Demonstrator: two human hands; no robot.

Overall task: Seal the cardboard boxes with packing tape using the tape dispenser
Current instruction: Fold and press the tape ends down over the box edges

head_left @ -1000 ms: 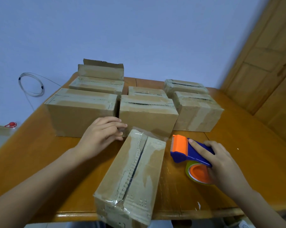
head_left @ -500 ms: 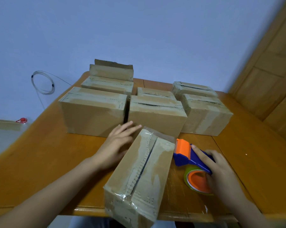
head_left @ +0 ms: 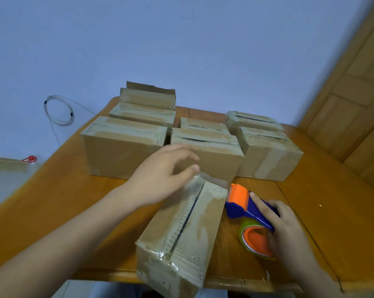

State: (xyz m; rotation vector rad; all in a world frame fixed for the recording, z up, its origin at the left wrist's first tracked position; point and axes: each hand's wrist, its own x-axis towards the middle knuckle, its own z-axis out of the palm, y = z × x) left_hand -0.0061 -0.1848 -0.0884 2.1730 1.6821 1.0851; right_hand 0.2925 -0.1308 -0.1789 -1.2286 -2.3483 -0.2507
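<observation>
the left hand point(head_left: 160, 177) hangs blurred over the far end of the near cardboard box point(head_left: 188, 229) at lower centre, fingers loosely spread and gripping nothing (whether the thumb touches the tape there, i cannot tell). at lower right the right hand point(head_left: 287, 229) curls round the tape dispenser point(head_left: 244, 208), index finger straight along its blue handle. the dispenser lies on the wooden table point(head_left: 52, 201) just beside that box. other boxes point(head_left: 126, 153) crowd mid-frame behind.

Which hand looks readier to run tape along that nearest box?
Right hand: it grips the tape dispenser right beside the nearest box. The left hand hovers over its far end.
</observation>
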